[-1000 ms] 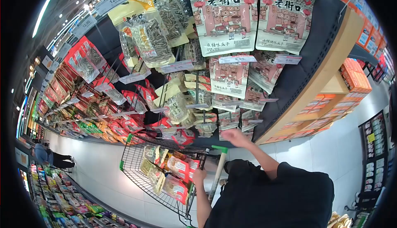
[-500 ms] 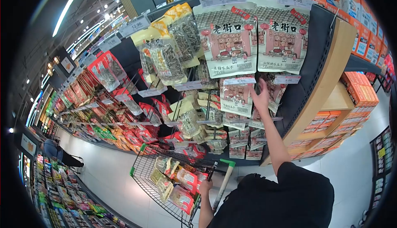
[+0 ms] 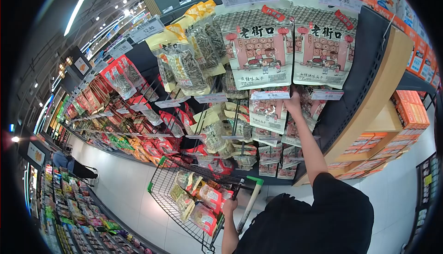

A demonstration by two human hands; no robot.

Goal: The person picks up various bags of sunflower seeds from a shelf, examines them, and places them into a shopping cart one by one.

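Observation:
My right hand (image 3: pixel 292 103) reaches up to the second row of the rack. Its fingers are closed at the upper right edge of a white and pink bag of sunflower seeds (image 3: pixel 266 115), partly hidden beside the price tag (image 3: pixel 270 95). Above it hang two larger-looking bags of sunflower seeds (image 3: pixel 262 46) of the same design. Low in view, my left hand (image 3: pixel 229 205) is closed on the rear edge of a black wire shopping cart (image 3: pixel 159 198) with green corners. Several seed and snack packs (image 3: pixel 203 217) lie in the cart, close to that hand.
Hooks with hanging snack bags (image 3: pixel 120 79) run along the rack to the left. A wooden end panel (image 3: pixel 369 102) borders the rack on the right, with orange boxes (image 3: pixel 410 109) beyond. A person (image 3: pixel 69 164) stands in the aisle at far left, near a low display (image 3: pixel 74 203).
My right hand, spread open before, has moved in to the bag's upper edge and its fingers have closed. My left hand stays at the cart. The view has shifted slightly nearer the rack.

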